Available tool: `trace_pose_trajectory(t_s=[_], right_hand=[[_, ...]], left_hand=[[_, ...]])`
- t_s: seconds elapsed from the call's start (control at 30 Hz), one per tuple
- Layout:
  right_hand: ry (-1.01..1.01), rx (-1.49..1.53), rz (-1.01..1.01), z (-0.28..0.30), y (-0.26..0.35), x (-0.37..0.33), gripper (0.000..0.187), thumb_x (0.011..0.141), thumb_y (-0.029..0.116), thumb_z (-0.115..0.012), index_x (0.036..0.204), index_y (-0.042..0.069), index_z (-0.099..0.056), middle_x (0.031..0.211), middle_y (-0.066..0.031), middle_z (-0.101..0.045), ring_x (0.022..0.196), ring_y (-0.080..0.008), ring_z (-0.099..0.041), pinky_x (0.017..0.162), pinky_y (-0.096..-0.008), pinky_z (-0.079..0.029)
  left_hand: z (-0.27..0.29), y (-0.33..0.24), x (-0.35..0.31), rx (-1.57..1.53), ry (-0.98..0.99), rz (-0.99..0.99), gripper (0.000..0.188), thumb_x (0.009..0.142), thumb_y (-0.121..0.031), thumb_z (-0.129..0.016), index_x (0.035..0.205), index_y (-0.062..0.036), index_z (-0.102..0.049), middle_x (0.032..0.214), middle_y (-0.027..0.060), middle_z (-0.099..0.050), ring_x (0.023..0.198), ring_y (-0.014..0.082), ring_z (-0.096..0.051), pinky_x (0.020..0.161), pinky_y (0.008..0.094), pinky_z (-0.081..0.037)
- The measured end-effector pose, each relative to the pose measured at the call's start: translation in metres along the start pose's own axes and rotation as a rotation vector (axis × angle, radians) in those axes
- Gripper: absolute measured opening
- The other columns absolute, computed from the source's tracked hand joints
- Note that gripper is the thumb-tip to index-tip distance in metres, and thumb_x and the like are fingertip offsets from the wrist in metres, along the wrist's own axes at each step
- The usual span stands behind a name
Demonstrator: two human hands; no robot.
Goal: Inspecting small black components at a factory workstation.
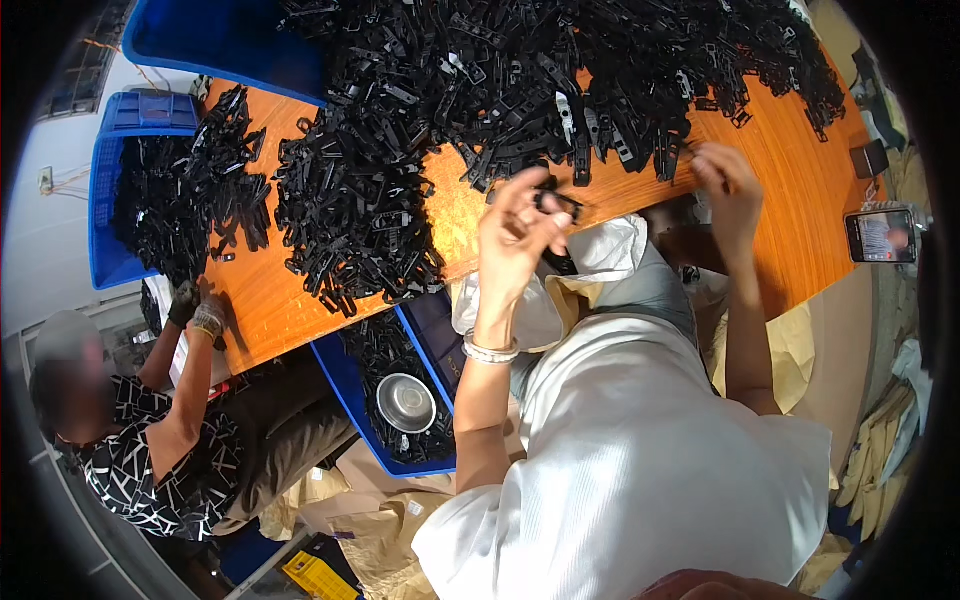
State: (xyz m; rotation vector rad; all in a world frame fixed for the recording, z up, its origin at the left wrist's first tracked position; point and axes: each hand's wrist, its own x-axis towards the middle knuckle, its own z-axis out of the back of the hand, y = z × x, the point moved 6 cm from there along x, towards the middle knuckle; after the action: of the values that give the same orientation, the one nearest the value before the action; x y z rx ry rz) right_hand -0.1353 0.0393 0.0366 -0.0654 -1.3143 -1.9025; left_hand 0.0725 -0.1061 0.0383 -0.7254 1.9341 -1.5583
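My left hand (515, 235), a pale bracelet at its wrist, is raised over the table's near edge. Its fingers are curled round a small black plastic part (557, 206), partly hidden by them. Over the right part of the table, my right hand (732, 190) is smeared by motion, its fingertips close to the edge of the heap. Whether anything is in those fingers cannot be made out. A wide heap of black plastic parts (520, 95), long and narrow with slots, spreads across the far side of the wooden table (790, 225).
Another person's gloved hand (208, 318) works at the left table end beside a blue crate (105, 215) of black parts. Below the edge, a metal bowl (406, 403) sits in a blue bin (385, 462). A phone (882, 236) stands at the right.
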Motion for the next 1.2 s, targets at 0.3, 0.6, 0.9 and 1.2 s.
trace_pose_trajectory(t_s=[0.3,0.6,0.9,1.2], right_hand=[[0.258,0.268,0.193,-0.031,0.084,-0.023,0.018,0.061,-0.005,-0.064,0.078,0.002,-0.062,0.083,-0.0062,-0.056,0.078,-0.0185,-0.050,0.061,-0.0254,-0.042],[0.303,0.332,0.137,-0.040,0.085,-0.035,0.024,0.062,-0.007,-0.062,0.084,0.001,-0.060,0.094,-0.0085,-0.054,0.075,-0.0156,-0.046,0.062,-0.0235,-0.036],[0.176,0.489,-0.308,-0.040,0.041,-0.053,0.010,0.073,-0.005,-0.055,0.083,-0.009,-0.056,0.088,-0.0063,-0.053,0.075,-0.0094,-0.047,0.066,-0.0188,-0.038],[0.276,0.667,-0.569,-0.059,0.028,-0.053,0.012,0.078,0.005,-0.056,0.082,-0.006,-0.058,0.070,-0.0054,-0.056,0.060,-0.0085,-0.049,0.057,-0.0180,-0.037]], left_hand=[[-0.035,0.007,-0.001,-0.053,0.137,-0.069,0.029,0.071,0.008,-0.059,0.099,0.0057,-0.054,0.091,0.0080,-0.056,0.076,0.0125,-0.057,0.062,0.0227,-0.049],[-0.036,0.031,-0.016,-0.435,0.044,0.204,0.027,0.078,-0.001,-0.056,0.104,0.0026,-0.053,0.088,0.0085,-0.060,0.078,0.0157,-0.059,0.072,0.0249,-0.048],[-0.001,0.007,-0.003,1.209,-0.244,-0.523,0.009,0.070,-0.002,-0.058,0.079,-0.0009,-0.058,0.067,0.0094,-0.046,0.062,0.0249,-0.048,0.050,0.0322,-0.041],[0.002,0.022,-0.013,0.920,-0.294,-0.487,0.013,0.069,0.002,-0.059,0.082,0.0015,-0.056,0.069,0.0082,-0.053,0.053,0.0167,-0.052,0.047,0.0263,-0.043]])
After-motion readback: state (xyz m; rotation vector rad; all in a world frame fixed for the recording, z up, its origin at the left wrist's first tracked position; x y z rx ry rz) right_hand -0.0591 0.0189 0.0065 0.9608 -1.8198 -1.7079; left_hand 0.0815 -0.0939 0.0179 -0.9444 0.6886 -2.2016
